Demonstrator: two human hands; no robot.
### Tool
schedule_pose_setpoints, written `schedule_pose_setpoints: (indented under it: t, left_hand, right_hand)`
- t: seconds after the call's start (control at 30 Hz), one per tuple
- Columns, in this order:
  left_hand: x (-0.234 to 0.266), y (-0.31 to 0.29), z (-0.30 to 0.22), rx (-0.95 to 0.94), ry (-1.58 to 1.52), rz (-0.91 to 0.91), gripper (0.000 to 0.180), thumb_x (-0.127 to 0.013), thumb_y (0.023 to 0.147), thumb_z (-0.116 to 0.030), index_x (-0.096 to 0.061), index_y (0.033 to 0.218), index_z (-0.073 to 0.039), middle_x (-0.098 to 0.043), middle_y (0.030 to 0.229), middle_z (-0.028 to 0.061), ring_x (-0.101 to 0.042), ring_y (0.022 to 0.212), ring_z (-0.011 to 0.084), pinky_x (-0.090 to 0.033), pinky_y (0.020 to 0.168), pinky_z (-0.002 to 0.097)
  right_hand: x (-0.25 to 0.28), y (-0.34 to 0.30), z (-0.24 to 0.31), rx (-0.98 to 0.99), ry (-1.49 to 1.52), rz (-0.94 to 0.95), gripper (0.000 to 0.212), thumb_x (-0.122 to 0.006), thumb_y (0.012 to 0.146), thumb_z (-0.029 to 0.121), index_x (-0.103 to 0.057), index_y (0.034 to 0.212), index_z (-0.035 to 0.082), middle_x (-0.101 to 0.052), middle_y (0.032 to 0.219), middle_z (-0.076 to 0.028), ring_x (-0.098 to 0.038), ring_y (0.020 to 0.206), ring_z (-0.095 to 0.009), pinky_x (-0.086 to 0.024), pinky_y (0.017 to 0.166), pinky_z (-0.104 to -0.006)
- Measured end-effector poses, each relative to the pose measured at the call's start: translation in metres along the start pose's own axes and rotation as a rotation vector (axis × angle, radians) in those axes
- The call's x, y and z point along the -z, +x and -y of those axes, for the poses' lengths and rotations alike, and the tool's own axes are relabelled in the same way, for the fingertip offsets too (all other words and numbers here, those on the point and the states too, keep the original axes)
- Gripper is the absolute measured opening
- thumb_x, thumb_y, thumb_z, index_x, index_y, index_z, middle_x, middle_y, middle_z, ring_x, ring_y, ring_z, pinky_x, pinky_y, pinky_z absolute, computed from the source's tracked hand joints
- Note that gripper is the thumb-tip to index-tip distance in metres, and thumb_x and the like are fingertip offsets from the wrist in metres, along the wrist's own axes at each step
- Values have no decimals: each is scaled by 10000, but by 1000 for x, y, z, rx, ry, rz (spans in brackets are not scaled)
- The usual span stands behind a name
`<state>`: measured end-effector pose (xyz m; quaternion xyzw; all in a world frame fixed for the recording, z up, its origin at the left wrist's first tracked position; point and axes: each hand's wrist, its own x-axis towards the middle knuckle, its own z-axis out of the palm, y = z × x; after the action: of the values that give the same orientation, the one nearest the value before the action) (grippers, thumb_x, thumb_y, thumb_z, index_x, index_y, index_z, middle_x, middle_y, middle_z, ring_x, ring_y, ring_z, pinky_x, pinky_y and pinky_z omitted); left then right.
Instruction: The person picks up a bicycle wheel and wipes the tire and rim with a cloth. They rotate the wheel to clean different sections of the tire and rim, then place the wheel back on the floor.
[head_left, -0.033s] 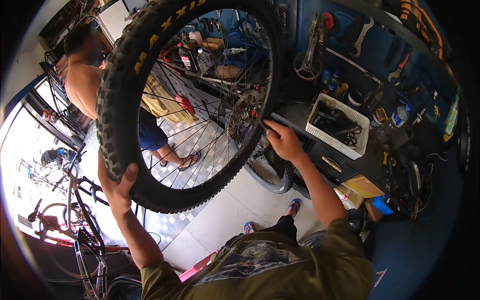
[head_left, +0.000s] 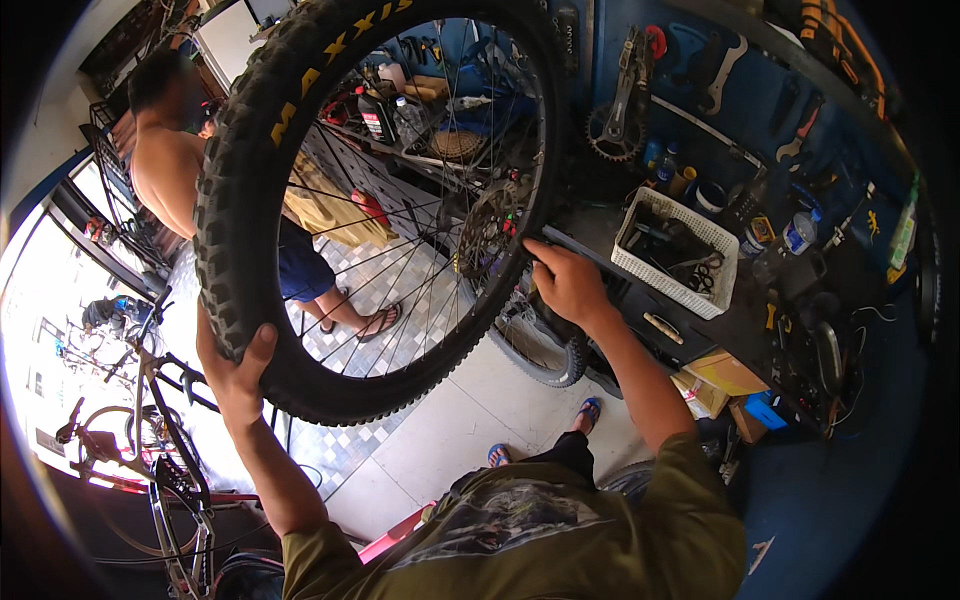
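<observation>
A bicycle wheel (head_left: 238, 190) with a black knobbly tyre and yellow lettering is held up, tilted, before me. My left hand (head_left: 237, 378) grips the tyre at its lower left, the thumb lying on the sidewall and the fingers hidden behind the tread. At the right side of the tyre is my right hand (head_left: 572, 284), its index fingertip against the edge and the other fingers curled. Thin black spokes cross the rim's opening. Through them a toothed metal disc (head_left: 487, 235) shows; whether it belongs to this wheel I cannot tell.
A workbench to the right bears a white basket (head_left: 690, 295) of tools. Wrenches (head_left: 728, 75) and a crankset (head_left: 617, 130) hang on the blue wall. Beyond the wheel stands a person (head_left: 165, 175). A bicycle frame (head_left: 165, 420) is at left; another bicycle's tyre (head_left: 550, 375) sits below the bench.
</observation>
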<state>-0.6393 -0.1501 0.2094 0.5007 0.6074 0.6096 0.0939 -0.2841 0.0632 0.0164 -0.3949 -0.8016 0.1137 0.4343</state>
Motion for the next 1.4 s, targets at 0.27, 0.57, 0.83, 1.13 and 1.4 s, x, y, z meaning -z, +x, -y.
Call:
schedule_pose_setpoints:
  t: [0.27, 0.57, 0.83, 1.13, 1.4]
  left_hand:
    - [-11, 7, -14, 6, -35, 26, 844, -854, 760, -252, -513, 1475, 39, -666, 1266, 160, -646, 1128, 256, -467, 1040, 366]
    - [-12, -1, -16, 4, -16, 6, 831, -842, 777, -263, -502, 1466, 54, -657, 1274, 165, -632, 1147, 254, -464, 1037, 366]
    - [-9, 8, -11, 26, -56, 13, 787, -826, 801, -272, -516, 1448, 50, -660, 1249, 165, -628, 1121, 251, -463, 1022, 365]
    - [-7, 7, 5, 2, -31, -30, 779, -812, 808, -302, -529, 1454, 29, -664, 1239, 137, -626, 1090, 222, -457, 1007, 348]
    - [0, 5, 11, 29, 41, -44, 763, -779, 852, -307, -504, 1470, 47, -632, 1322, 159, -597, 1191, 259, -424, 1072, 372]
  right_hand:
    - [13, 46, 5, 476, -664, 74, 451, -632, 917, 181, -663, 1362, 249, -582, 887, -27, -651, 722, -193, -555, 597, -323]
    - [-30, 39, 44, -372, 384, 17, 242, -640, 899, 173, -744, 1110, 115, -743, 814, -135, -725, 766, -229, -581, 695, -400]
    - [-24, 29, 14, -688, 2500, 90, 326, -538, 1020, 330, -495, 736, 177, -400, 595, 27, -351, 546, -110, -331, 546, -299]
    - [-28, 44, 22, -1006, 2177, 462, 385, -509, 1020, 401, -479, 715, 167, -297, 598, 55, -319, 525, -98, -282, 469, -278]
    - [-54, 47, 36, -434, 907, 20, 211, -594, 991, 200, -694, 1062, 28, -644, 777, -35, -593, 629, -154, -479, 578, -304]
